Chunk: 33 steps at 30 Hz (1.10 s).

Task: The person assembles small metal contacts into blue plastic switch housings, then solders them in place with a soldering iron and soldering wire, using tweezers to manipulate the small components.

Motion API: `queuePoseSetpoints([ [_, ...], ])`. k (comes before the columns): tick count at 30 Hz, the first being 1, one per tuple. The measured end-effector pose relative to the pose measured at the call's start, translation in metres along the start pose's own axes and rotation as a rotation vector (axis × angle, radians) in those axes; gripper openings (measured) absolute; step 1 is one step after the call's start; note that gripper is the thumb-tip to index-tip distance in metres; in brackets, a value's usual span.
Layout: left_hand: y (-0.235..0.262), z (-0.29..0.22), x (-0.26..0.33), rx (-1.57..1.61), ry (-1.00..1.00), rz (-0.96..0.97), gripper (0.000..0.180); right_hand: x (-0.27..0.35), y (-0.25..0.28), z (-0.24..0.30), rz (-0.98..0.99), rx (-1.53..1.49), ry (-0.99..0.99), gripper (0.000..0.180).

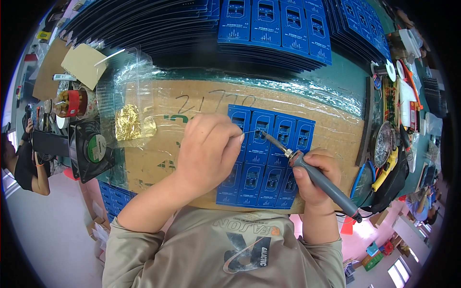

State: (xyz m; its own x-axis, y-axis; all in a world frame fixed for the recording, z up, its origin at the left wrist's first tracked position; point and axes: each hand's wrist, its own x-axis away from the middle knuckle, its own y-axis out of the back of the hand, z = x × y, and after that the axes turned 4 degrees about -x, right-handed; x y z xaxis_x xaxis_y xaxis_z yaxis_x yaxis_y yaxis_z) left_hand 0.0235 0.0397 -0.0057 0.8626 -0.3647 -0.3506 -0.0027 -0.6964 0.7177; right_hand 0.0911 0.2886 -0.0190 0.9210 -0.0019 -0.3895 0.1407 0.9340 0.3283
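Note:
A blue circuit board panel [259, 157], made up of several small boards in two rows, lies flat on a cardboard sheet [158, 103]. My right hand [314, 175] is closed round the grey handle of a soldering iron [324, 185]. Its metal tip points up and left and meets the upper row of the panel. Pinched in the fingers of my left hand [209, 149] is a thin solder wire [252, 131], whose free end reaches the iron's tip. That hand hides part of the panel's left side.
Stacks of blue panels [273, 29] stand at the back. On the left are a black fan [91, 149], a clear plastic tray [127, 81] with gold foil pieces [132, 124], and a jar [72, 103]. Yellow-handled pliers [386, 170] and a round metal tin [382, 144] lie right.

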Motion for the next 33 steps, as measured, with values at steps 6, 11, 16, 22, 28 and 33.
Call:
queuePoseSetpoints([
  [6,-0.0005,0.0001,0.0,0.011,-0.015,0.013,0.018,-0.0024,-0.0013,0.0011,0.008,-0.014,0.013,0.037],
  [11,-0.0007,0.0007,0.0004,0.025,-0.012,0.011,0.018,-0.0013,0.0001,0.0008,0.013,-0.006,0.013,0.037],
  [16,0.001,-0.0001,-0.0018,0.002,0.024,-0.019,0.015,-0.0001,0.0004,-0.0004,-0.002,0.003,0.001,0.038],
  [22,0.0017,-0.0001,-0.0038,-0.012,-0.008,-0.027,0.014,-0.0027,-0.0017,-0.0017,0.009,0.015,0.006,0.04],
  [28,0.0002,0.0013,-0.0029,-0.006,-0.01,-0.016,0.015,-0.0027,-0.0035,-0.002,0.005,0.002,0.002,0.041],
  [33,-0.0005,0.0013,-0.0043,-0.008,-0.025,-0.02,0.015,-0.0039,-0.003,-0.0005,0.013,0.029,0.02,0.04],
])
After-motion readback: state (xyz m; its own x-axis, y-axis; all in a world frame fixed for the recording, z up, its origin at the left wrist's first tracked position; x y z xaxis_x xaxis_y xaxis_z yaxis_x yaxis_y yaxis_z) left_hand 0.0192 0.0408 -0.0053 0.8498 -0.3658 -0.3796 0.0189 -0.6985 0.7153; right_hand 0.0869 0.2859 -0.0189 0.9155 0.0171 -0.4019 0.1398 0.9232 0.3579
